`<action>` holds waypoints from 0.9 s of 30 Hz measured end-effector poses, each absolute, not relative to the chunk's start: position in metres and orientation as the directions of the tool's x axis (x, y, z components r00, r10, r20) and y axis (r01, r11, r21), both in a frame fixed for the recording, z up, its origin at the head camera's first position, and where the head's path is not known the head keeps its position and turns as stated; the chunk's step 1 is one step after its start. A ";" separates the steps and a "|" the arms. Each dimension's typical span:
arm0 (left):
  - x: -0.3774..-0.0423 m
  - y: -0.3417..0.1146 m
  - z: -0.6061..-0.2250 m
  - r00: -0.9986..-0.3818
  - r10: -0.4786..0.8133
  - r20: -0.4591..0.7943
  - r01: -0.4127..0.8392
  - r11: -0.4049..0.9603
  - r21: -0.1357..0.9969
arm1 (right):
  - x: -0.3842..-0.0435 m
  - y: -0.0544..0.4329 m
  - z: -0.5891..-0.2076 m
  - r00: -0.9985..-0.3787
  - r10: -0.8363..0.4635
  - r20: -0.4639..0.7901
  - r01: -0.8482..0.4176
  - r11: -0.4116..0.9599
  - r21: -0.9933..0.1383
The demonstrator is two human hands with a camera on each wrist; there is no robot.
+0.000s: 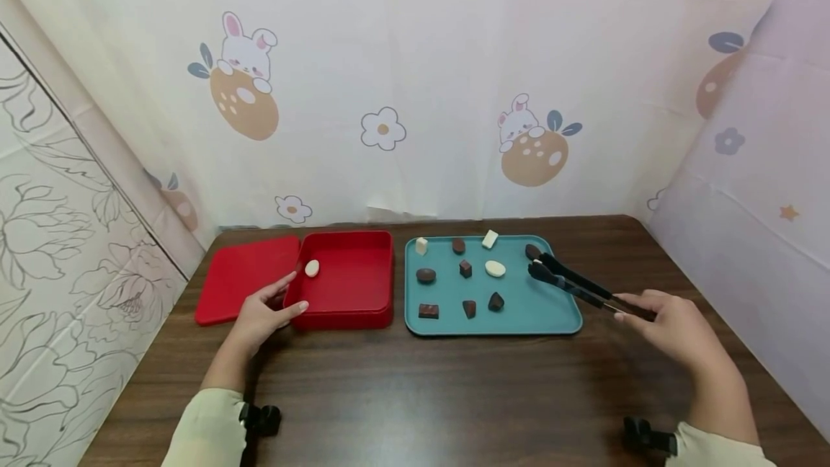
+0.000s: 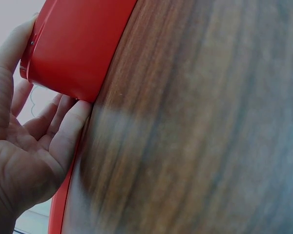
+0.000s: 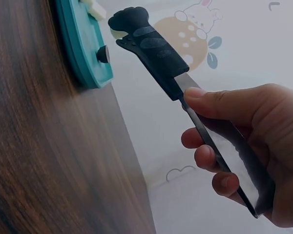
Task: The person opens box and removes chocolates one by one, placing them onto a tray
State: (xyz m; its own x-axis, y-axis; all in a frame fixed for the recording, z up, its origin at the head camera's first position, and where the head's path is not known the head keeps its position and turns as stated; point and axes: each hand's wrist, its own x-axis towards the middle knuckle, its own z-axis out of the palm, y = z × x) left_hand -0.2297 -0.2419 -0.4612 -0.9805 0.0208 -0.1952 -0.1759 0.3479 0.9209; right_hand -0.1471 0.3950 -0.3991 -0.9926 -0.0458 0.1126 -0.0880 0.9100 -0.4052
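Note:
In the head view, my left hand is at the left side of a red box, thumb at its front rim and fingers along its left wall. The left wrist view shows the hand gripping the box's corner. One white egg-shaped chocolate lies inside. My right hand holds black-tipped tongs over the right part of a teal tray. In the right wrist view, a pale piece shows between the tongs' tips. A dark oval chocolate lies beside them.
Several brown and white chocolates lie spread over the tray, among them a white oval and a brown bar. A red lid lies left of the box. Behind the wooden table hangs a printed curtain.

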 end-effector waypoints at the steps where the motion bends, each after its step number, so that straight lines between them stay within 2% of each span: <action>1: -0.230 -0.242 -0.461 -0.981 0.021 -0.194 -0.175 0.346 0.922 | -0.147 0.395 -0.399 -0.994 -0.042 0.103 -0.081 0.910 -0.406; 20: -0.230 -0.242 -0.462 -0.982 0.022 -0.187 -0.168 0.346 0.923 | -0.151 0.401 -0.401 -0.999 -0.013 0.035 -0.025 0.927 -0.375; 27: -0.230 -0.243 -0.463 -0.982 0.025 -0.185 -0.166 0.339 0.926 | -0.144 0.402 -0.400 -0.997 0.000 0.077 -0.032 0.911 -0.412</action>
State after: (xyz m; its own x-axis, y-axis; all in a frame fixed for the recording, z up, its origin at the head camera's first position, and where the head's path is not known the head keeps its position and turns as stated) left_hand -0.2298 -0.2429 -0.4625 -0.9824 0.0252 -0.1849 -0.1655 0.3393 0.9260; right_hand -0.1442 0.4025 -0.3999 -0.9970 -0.0001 0.0773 -0.0320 0.9107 -0.4118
